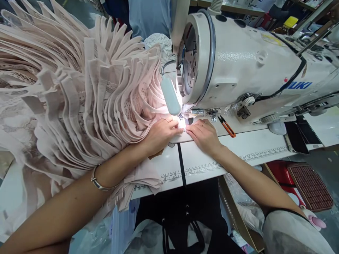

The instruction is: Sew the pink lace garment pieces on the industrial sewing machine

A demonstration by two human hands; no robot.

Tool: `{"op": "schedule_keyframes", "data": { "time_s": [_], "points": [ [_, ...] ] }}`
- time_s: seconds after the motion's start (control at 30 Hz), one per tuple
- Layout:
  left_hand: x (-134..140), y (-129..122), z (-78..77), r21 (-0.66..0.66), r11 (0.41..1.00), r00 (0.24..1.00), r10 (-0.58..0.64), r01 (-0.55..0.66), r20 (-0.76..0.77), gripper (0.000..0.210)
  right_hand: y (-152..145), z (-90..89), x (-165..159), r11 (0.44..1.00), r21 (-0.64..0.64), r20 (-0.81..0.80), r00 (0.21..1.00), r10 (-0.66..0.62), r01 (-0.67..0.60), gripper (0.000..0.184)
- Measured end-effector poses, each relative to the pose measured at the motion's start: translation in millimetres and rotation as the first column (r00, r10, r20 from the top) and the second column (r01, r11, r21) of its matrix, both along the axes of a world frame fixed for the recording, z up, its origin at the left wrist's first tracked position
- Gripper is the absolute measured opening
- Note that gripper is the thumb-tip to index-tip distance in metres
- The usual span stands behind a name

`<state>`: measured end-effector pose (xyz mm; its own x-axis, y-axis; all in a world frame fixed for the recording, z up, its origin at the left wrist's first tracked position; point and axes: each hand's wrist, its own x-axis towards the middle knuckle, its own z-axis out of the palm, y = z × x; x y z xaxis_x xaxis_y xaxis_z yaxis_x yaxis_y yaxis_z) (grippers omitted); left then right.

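Note:
A white industrial sewing machine stands over the table, its needle area brightly lit by a small pale green lamp. Just left of the needle, my left hand has its fingers closed on a pale pink lace garment piece. From the right, my right hand pinches the edge of the fabric in front of the presser foot. The fingertips of both hands almost meet, and glare washes out the cloth between them. A large heap of pale pink garments lies against my left forearm.
Orange-handled thread snips lie on the machine bed right of my right hand. A printed ruler strip runs along the table's front edge. Beneath the right side stands an open cardboard box with plastic bags. Blue cloth is visible behind the machine.

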<state>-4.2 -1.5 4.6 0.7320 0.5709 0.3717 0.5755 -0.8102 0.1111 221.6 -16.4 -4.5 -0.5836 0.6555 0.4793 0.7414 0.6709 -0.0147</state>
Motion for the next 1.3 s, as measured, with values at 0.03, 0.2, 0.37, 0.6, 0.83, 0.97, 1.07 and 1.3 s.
{"op": "schedule_keyframes", "data": {
  "time_s": [0.03,0.2,0.37,0.6,0.83,0.97,1.07,1.3],
  "points": [
    [-1,0,1.9,0.029,0.999,1.0,-0.013,0.014,-0.02,0.027,-1,0.7,-1,0.999,0.042,0.021,1.0,0.009,-0.01,0.026],
    [1,-5,12.4,0.1,0.993,0.99,-0.042,0.056,-0.137,0.028,-3,2.0,-11,0.993,0.122,0.078,0.997,-0.018,0.008,0.03],
    [4,-7,11.5,0.138,0.99,0.989,-0.015,0.036,-0.146,0.026,0,-0.8,-19,0.996,0.002,-0.148,0.985,-0.092,0.093,0.031],
    [6,-3,-0.1,0.14,0.99,1.0,0.005,-0.001,-0.026,0.029,-4,0.6,-6,0.995,-0.088,-0.289,0.955,-0.068,0.044,0.019],
    [7,-6,-1.3,0.101,0.994,0.998,0.048,-0.043,-0.041,0.028,-8,7.3,-1,0.991,-0.068,-0.19,0.977,0.1,-0.115,0.028],
    [3,-6,-2.4,0.002,0.998,0.997,0.06,-0.06,0.046,0.026,-6,5.3,1,0.99,-0.112,-0.177,0.982,0.065,-0.086,0.034],
    [-2,-6,-3.6,-0.057,0.997,0.995,0.052,-0.047,0.081,0.026,-4,2.7,3,0.981,-0.191,-0.21,0.977,-0.027,-0.014,0.037],
    [-7,-4,-6.6,-0.099,0.995,1.0,0.011,-0.009,0.024,0.037,-1,0.1,5,0.966,-0.242,-0.213,0.976,0.037,-0.089,0.035]
  ]
}}
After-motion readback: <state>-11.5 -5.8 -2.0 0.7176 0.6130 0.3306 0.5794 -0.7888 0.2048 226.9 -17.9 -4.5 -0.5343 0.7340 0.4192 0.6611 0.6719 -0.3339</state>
